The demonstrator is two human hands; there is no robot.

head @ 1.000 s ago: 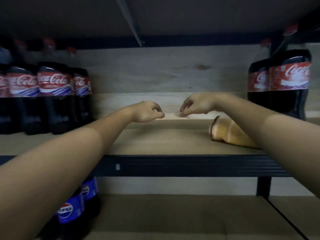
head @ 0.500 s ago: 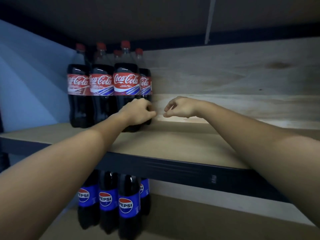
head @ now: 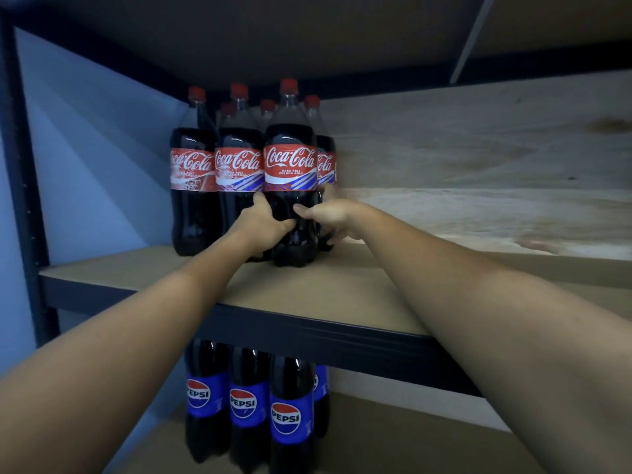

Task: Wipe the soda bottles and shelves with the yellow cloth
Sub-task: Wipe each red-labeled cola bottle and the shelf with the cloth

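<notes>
- I take the front Coca-Cola bottle (head: pixel 290 172) as my landmark; it stands upright on the middle shelf (head: pixel 307 289), at the near right corner of a cluster of Coca-Cola bottles (head: pixel 219 165).
- Left of the landmark I see two more front-row bottles, and behind them only red caps and necks; I cannot count the back row with certainty.
- My left hand (head: pixel 265 222) grips the landmark's lower body from its left side, fingers curled round the dark plastic; the fingertips are hidden behind the bottle.
- My right hand (head: pixel 330 217) holds the same bottle from the right, thumb laid across the front, the other fingers wrapped behind, between it and the neighbouring bottle; I can barely make them out.
- Right of the landmark the shelf board runs bare toward the frame edge, where it is cut off, against a pale wooden back panel (head: pixel 478 159).
- Below the landmark, on the lower shelf, stand Pepsi bottles (head: pixel 285 415); their tops are hidden by the dark shelf rail, and a fourth shows only as a sliver.
- I see no yellow cloth anywhere in view.
</notes>
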